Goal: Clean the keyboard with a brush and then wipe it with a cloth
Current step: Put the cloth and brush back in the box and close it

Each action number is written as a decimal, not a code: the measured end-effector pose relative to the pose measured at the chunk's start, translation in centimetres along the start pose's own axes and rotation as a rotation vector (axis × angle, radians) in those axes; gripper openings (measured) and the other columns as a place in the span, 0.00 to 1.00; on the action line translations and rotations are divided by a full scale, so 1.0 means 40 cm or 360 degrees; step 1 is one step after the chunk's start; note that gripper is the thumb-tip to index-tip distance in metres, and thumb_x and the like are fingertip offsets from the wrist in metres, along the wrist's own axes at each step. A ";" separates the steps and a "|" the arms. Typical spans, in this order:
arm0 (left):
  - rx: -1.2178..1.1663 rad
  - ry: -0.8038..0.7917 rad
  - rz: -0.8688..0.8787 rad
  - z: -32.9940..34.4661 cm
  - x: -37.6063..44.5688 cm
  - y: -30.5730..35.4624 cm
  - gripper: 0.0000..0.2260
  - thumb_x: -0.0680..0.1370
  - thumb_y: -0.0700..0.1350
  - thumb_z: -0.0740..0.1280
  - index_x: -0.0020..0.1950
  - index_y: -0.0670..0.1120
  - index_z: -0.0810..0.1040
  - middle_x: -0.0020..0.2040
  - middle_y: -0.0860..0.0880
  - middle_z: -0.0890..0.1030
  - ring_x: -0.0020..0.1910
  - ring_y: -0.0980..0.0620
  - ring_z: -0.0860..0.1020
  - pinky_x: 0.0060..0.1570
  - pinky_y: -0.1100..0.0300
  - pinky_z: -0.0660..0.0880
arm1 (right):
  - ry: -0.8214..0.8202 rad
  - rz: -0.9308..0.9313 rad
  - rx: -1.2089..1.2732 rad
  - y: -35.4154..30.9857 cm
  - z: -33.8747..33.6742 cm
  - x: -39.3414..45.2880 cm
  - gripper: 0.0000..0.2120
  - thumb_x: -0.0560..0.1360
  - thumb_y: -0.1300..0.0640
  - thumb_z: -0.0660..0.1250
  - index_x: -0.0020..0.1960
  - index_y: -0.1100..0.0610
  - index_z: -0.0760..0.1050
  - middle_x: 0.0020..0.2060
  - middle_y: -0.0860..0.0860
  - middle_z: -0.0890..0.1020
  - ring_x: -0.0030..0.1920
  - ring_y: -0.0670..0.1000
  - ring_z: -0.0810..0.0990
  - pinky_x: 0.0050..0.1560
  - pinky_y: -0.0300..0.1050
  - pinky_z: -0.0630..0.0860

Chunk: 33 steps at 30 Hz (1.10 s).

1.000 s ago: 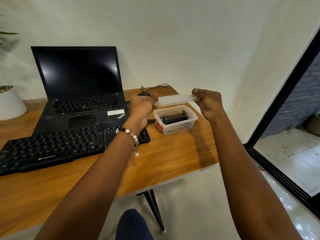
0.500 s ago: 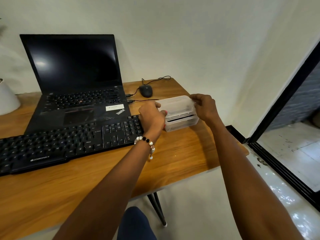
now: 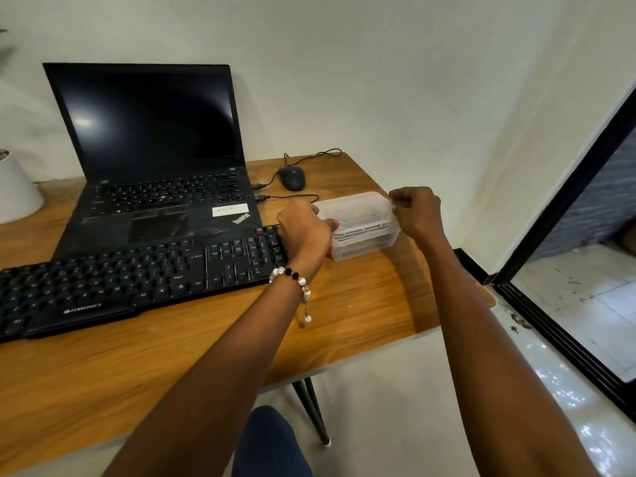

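A black Zebronics keyboard (image 3: 130, 280) lies across the wooden desk (image 3: 361, 304) in front of an open laptop (image 3: 155, 173). Just right of the keyboard stands a clear plastic box (image 3: 364, 244) with its translucent lid (image 3: 354, 210) lying on top. My left hand (image 3: 303, 228) grips the lid's left edge with curled fingers. My right hand (image 3: 416, 210) pinches the lid's right edge. Something dark lies inside the box, blurred by the plastic. No brush or cloth shows in the open.
A black wired mouse (image 3: 292, 178) sits behind the box, its cable running to the laptop. A white plant pot (image 3: 17, 191) stands at the far left. The desk's right edge (image 3: 481, 287) lies close to the box, with a dark door frame (image 3: 568, 208) beyond.
A second ago both hands held the lid raised above the open box, showing a dark object inside. The lid came down and now rests on the box. The camera view tilted slightly.
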<state>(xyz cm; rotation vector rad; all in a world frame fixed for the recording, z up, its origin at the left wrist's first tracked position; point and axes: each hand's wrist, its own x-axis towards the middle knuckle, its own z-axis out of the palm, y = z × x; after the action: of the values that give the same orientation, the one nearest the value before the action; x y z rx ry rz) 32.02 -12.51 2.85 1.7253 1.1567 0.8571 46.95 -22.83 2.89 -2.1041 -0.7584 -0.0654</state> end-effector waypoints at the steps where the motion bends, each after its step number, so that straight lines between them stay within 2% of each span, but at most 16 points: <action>1: -0.0020 -0.0003 -0.0010 -0.001 0.000 0.000 0.17 0.69 0.42 0.77 0.55 0.42 0.79 0.56 0.44 0.78 0.53 0.44 0.77 0.49 0.47 0.80 | 0.0015 0.0004 -0.0004 0.000 0.000 0.000 0.15 0.76 0.69 0.66 0.62 0.64 0.78 0.60 0.59 0.80 0.59 0.58 0.80 0.63 0.50 0.74; 6: -0.0118 -0.0088 -0.0151 -0.011 0.006 -0.003 0.17 0.66 0.41 0.80 0.51 0.42 0.79 0.51 0.47 0.78 0.48 0.47 0.77 0.46 0.50 0.80 | 0.0032 0.0062 0.0034 0.008 -0.001 -0.004 0.15 0.76 0.67 0.66 0.62 0.63 0.78 0.60 0.58 0.81 0.58 0.57 0.80 0.63 0.50 0.75; 10: -0.0266 -0.0249 -0.0405 -0.024 0.005 0.003 0.16 0.63 0.41 0.81 0.44 0.42 0.77 0.43 0.44 0.81 0.40 0.45 0.82 0.38 0.49 0.82 | -0.0066 0.0230 0.0135 0.022 -0.006 -0.001 0.14 0.76 0.66 0.67 0.61 0.63 0.79 0.59 0.57 0.80 0.58 0.57 0.80 0.61 0.52 0.77; 13: -0.0294 -0.0278 -0.0444 -0.026 -0.002 0.003 0.13 0.66 0.39 0.80 0.44 0.40 0.78 0.42 0.43 0.81 0.36 0.46 0.82 0.29 0.56 0.80 | -0.0131 0.0315 0.0219 0.031 -0.014 0.001 0.15 0.75 0.67 0.67 0.62 0.63 0.79 0.59 0.57 0.80 0.56 0.58 0.80 0.55 0.53 0.81; 16: -0.0372 -0.0265 -0.0467 -0.027 -0.007 0.001 0.11 0.67 0.39 0.78 0.39 0.43 0.76 0.46 0.44 0.81 0.39 0.47 0.81 0.33 0.57 0.79 | -0.0166 0.0398 0.0357 0.038 -0.019 -0.004 0.15 0.76 0.66 0.67 0.62 0.62 0.78 0.59 0.57 0.79 0.56 0.58 0.80 0.52 0.53 0.82; 19: -0.0528 -0.0475 -0.0662 -0.036 -0.016 0.009 0.10 0.73 0.37 0.73 0.47 0.42 0.73 0.46 0.42 0.78 0.37 0.46 0.79 0.37 0.53 0.81 | -0.0286 0.0634 0.0666 0.034 -0.028 -0.007 0.12 0.78 0.65 0.66 0.60 0.63 0.76 0.57 0.57 0.78 0.55 0.59 0.80 0.50 0.53 0.82; 21: -0.0616 -0.0594 -0.0746 -0.046 -0.022 0.018 0.10 0.75 0.35 0.71 0.49 0.41 0.70 0.48 0.39 0.77 0.43 0.41 0.80 0.40 0.49 0.81 | -0.0353 0.0824 0.0789 0.030 -0.038 -0.005 0.08 0.78 0.64 0.66 0.57 0.63 0.75 0.53 0.58 0.79 0.52 0.59 0.81 0.51 0.54 0.82; 24: -0.0545 -0.0533 -0.0703 -0.041 -0.016 0.019 0.12 0.74 0.35 0.71 0.43 0.42 0.67 0.49 0.41 0.76 0.44 0.45 0.78 0.32 0.55 0.79 | -0.0395 0.0964 0.0908 0.035 -0.046 0.003 0.03 0.77 0.63 0.68 0.50 0.62 0.75 0.50 0.58 0.79 0.51 0.59 0.82 0.55 0.54 0.81; 27: -0.0419 -0.0479 -0.0563 -0.035 -0.029 0.029 0.10 0.75 0.36 0.71 0.46 0.42 0.70 0.40 0.45 0.72 0.35 0.50 0.75 0.24 0.60 0.76 | -0.0333 0.0991 0.0973 0.034 -0.045 0.007 0.03 0.76 0.64 0.69 0.47 0.63 0.75 0.48 0.58 0.79 0.47 0.57 0.81 0.55 0.53 0.81; 28: -0.0394 -0.0460 -0.0532 -0.031 -0.031 0.029 0.10 0.74 0.36 0.71 0.44 0.41 0.70 0.37 0.46 0.71 0.35 0.49 0.75 0.23 0.60 0.76 | -0.0300 0.0974 0.0947 0.035 -0.044 0.010 0.03 0.76 0.65 0.69 0.46 0.64 0.76 0.47 0.58 0.79 0.46 0.56 0.81 0.54 0.53 0.81; 30: -0.0291 -0.0377 -0.0460 -0.017 -0.015 0.015 0.13 0.72 0.37 0.74 0.37 0.40 0.69 0.36 0.44 0.75 0.39 0.46 0.79 0.32 0.54 0.81 | -0.0257 0.0931 0.0883 0.030 -0.042 0.013 0.05 0.74 0.65 0.70 0.49 0.65 0.77 0.47 0.58 0.80 0.46 0.56 0.83 0.52 0.52 0.82; 31: -0.0228 -0.0315 -0.0410 -0.014 -0.011 0.014 0.14 0.71 0.39 0.76 0.36 0.41 0.70 0.39 0.42 0.78 0.41 0.44 0.81 0.38 0.49 0.82 | -0.0240 0.0915 0.0857 0.027 -0.039 0.014 0.08 0.74 0.65 0.71 0.52 0.66 0.78 0.48 0.58 0.80 0.47 0.56 0.83 0.50 0.53 0.83; 33: -0.0072 -0.0204 -0.0331 0.001 -0.004 0.010 0.13 0.69 0.43 0.78 0.41 0.42 0.74 0.45 0.40 0.81 0.43 0.40 0.83 0.40 0.45 0.82 | -0.0194 0.0856 0.0760 0.022 -0.031 0.015 0.10 0.74 0.66 0.71 0.54 0.66 0.78 0.49 0.58 0.80 0.48 0.57 0.83 0.50 0.51 0.83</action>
<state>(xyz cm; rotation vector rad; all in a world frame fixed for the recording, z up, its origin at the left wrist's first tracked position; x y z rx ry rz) 32.13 -12.75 3.19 1.5676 1.1967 0.6321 48.18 -23.85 3.22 -1.7895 -0.2195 0.4928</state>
